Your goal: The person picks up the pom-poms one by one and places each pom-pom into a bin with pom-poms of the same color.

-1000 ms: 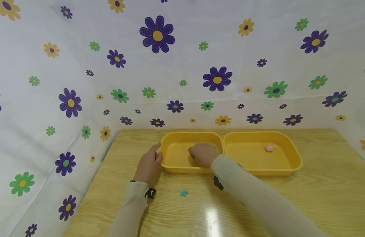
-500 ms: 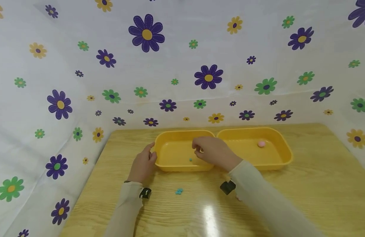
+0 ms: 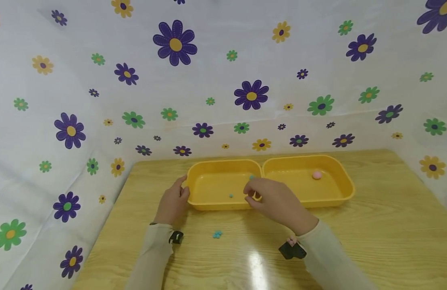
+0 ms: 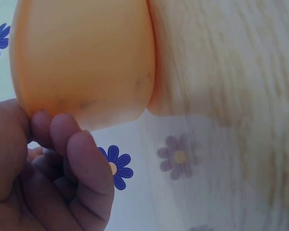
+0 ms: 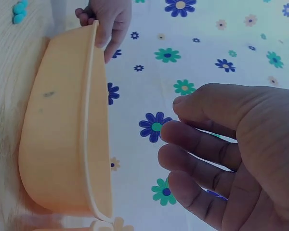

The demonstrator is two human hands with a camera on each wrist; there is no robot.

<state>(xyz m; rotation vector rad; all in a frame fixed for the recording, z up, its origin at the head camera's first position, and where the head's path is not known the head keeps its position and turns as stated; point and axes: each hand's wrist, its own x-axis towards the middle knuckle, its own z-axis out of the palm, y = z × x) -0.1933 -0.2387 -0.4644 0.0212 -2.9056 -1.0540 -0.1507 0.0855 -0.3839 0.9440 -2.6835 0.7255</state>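
Observation:
My left hand grips the left end of the left yellow tray; in the left wrist view the fingertips press on its outer wall. Above that tray's right front corner hovers my right hand. Its fingers curve loosely with a gap to the thumb, and the right wrist view shows nothing between them. A tiny blue bit lies on the left tray's floor. Another blue piece sits near its back right corner, partly behind the right hand. Several blue pieces lie clustered on the table in front.
The right yellow tray stands end to end with the left one and holds a pink ball. Both trays rest on a wooden table. A flower-print white cloth hangs behind and at the sides.
My right hand has risen out of the left tray and moved right and toward me, its fingers loosening. The small blue bit now shows on the tray floor. The left hand stays at the rim.

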